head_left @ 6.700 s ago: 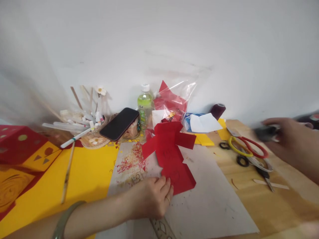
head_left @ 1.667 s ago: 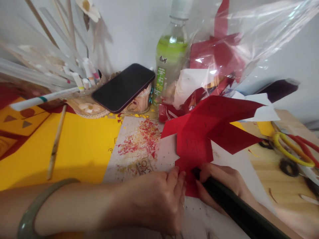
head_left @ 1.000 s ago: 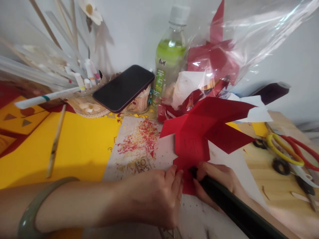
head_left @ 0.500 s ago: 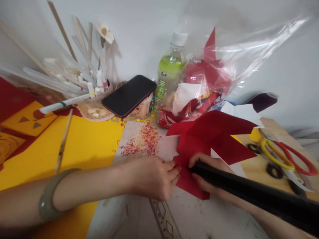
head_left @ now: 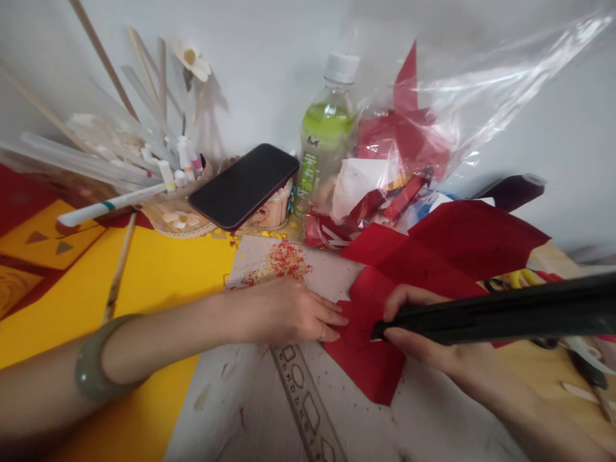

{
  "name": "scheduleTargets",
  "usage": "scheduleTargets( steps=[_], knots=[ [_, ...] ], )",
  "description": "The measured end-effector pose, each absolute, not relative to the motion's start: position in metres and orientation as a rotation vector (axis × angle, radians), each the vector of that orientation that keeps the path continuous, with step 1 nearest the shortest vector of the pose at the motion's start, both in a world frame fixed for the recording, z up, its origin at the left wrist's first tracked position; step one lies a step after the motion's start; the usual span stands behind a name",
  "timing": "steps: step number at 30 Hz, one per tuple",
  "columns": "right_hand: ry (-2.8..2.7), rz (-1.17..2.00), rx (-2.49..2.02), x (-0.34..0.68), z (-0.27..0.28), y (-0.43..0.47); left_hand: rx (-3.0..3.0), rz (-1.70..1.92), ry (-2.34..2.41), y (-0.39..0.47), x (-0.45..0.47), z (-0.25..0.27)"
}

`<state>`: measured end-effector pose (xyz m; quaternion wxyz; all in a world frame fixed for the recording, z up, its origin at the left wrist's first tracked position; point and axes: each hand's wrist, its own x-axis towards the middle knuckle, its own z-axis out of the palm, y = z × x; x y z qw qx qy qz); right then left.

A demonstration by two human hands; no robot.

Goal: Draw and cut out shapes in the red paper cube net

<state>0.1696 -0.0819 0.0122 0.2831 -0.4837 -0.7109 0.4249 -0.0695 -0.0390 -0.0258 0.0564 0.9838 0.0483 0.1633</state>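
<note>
A folded and cut piece of red paper lies on the grey work surface, its pointed flaps spreading up and to the right. My left hand rests on the paper's left edge with fingers stretched out and pressed flat. Pinched in my right hand is a long black tool, whose exact kind I cannot make out. Its narrow tip touches or nearly touches the red paper, just right of my left fingertips. A clear stencil ruler lies below my left hand, and red and yellow paper crumbs lie above it.
Yellow paper with a thin stick covers the left side. Behind stand a phone, a drink bottle, a plastic bag with red scraps and a basket of pens and sticks. Scissors lie partly covered at right.
The red paper has turned and shifted right, now covering most of the scissors. The black tool's rear end has swung upward. My left hand has moved slightly up over some crumbs.
</note>
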Motion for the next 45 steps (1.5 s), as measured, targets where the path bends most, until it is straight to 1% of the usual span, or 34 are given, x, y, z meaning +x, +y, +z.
scheduleTargets(
  steps=[4,6,11,23,32,38,45],
  knots=[
    [-1.949,1.007,-1.315,0.168,0.002,-0.079,2.982,0.488,0.188,-0.039,-0.068,-0.029],
    [-1.992,0.964,-1.329,0.170,-0.003,-0.081,3.020,0.557,0.183,-0.042,-0.067,-0.031],
    [-2.054,0.990,-1.318,0.176,-0.013,-0.086,3.151,0.719,0.227,-0.052,-0.065,-0.030],
    [-2.076,0.904,-1.324,0.173,-0.018,-0.091,3.173,0.687,0.262,-0.055,-0.065,-0.028],
    [-2.083,0.942,-1.353,0.176,-0.022,-0.091,3.184,0.681,0.263,-0.056,-0.063,-0.026],
    [-2.111,0.827,-1.331,0.174,-0.022,-0.092,3.191,0.674,0.256,-0.055,-0.064,-0.025],
    [-2.196,0.567,-1.205,0.168,-0.021,-0.092,3.196,0.702,0.284,-0.056,-0.063,-0.025]
  ],
)
